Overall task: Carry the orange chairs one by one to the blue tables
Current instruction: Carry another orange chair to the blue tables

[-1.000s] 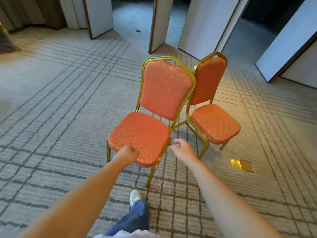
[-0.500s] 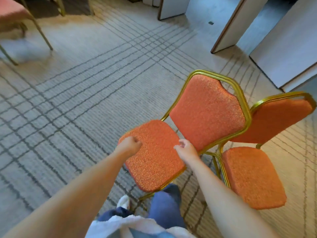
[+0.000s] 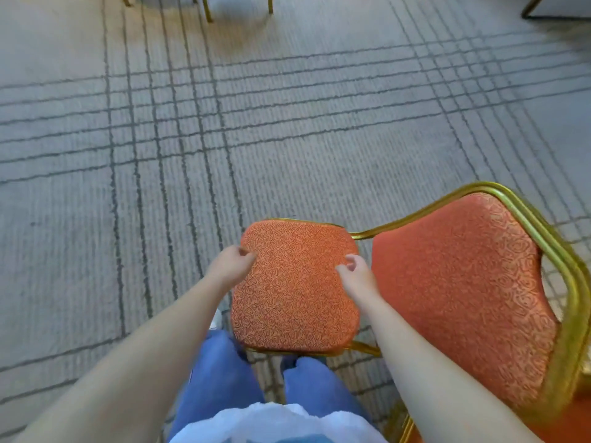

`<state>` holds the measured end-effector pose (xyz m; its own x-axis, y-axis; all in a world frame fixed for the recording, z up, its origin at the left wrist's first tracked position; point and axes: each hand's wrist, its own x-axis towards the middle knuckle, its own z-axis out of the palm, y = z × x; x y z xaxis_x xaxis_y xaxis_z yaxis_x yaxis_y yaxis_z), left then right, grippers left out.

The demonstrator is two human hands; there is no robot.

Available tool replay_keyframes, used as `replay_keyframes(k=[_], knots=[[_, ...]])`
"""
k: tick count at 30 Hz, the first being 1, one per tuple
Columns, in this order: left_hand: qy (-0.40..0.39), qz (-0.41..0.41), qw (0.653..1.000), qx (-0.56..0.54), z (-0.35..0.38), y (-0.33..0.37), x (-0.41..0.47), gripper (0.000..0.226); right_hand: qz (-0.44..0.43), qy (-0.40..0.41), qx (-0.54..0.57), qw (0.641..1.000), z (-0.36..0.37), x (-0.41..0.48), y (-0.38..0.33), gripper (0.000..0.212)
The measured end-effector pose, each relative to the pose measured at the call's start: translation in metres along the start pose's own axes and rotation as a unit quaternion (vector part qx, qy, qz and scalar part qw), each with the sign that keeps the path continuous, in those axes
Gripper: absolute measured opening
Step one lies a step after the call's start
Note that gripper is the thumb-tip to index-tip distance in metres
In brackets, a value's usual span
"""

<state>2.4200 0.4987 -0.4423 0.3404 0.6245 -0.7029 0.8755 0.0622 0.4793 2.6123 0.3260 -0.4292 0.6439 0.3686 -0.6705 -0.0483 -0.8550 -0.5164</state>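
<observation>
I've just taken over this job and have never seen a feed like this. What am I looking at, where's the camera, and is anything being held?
There is no machine here: a person is working with bare hands. The one picture comes from a wide-angle camera on the person's head, looking forward and down, so the arms reach in from the bottom edge. The left hand and right hand grip opposite sides of the seat of an orange chair, fingers curled at its edges. Its gold-framed backrest lies off to the right. Below is a grey lined carpet and the person's blue jeans. Gold furniture legs show at the top.
</observation>
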Motion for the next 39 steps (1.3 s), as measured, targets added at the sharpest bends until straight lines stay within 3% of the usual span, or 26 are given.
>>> replay_keyframes(k=[12, 19, 24, 31, 39], knots=[[0.049, -0.102, 0.991, -0.077, 0.072, -0.043, 0.064, 0.014, 0.069, -0.033, -0.026, 0.997, 0.028, 0.083, 0.078, 0.042], [0.11, -0.144, 0.98, -0.086, 0.11, -0.069, 0.125, 0.035, 0.097, -0.003, 0.017, 0.995, 0.047, 0.148, 0.1, 0.041], [0.149, -0.139, 0.971, -0.124, 0.138, -0.112, 0.166, 0.071, 0.092, 0.044, -0.002, 0.995, 0.056, 0.188, 0.127, 0.047], [0.216, -0.147, 0.957, -0.129, 0.163, -0.126, 0.186, 0.061, 0.104, 0.087, 0.007, 0.991, 0.066, 0.215, 0.165, 0.063], [0.223, -0.191, 0.944, -0.147, 0.166, -0.137, 0.189, 0.068, 0.155, 0.096, 0.062, 0.981, 0.077, 0.235, 0.195, 0.054]])
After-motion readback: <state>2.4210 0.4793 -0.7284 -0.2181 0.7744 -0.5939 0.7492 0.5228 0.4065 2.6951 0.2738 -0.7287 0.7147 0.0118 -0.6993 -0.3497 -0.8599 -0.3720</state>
